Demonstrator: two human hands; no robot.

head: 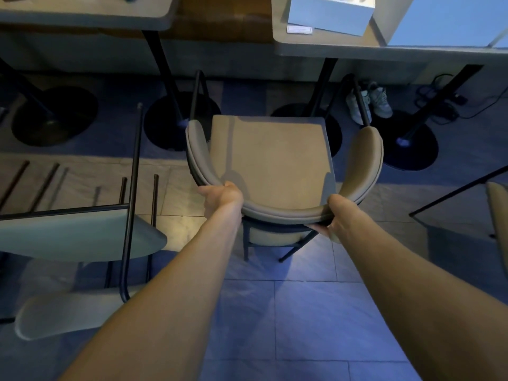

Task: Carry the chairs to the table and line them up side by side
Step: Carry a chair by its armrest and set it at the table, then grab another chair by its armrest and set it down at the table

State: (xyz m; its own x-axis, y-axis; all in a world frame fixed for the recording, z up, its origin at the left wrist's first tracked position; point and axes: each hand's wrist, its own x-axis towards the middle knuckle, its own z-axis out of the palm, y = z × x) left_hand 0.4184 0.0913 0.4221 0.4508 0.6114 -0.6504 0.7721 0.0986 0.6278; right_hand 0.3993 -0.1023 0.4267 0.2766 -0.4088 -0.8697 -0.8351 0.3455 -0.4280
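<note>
A tan padded chair point(272, 160) with a curved backrest and black metal legs is in the middle of the head view, its seat facing the tables. My left hand point(221, 196) grips the left part of the backrest and my right hand point(336, 215) grips the right part. Two pale-topped tables stand at the top: one at the left point(82, 12) and one at the right point(343, 49), each on black posts with round bases. A second chair point(79, 237) stands at the left, beside the held one. The edge of a third chair point(497, 215) shows at the right.
A white box point(330, 12) lies on the right table. A pair of light sneakers point(368, 101) and black cables point(450, 105) lie on the floor under it. Round black table bases point(176, 122) stand ahead of the chair. Tiled floor point(302, 312) lies open behind the chair.
</note>
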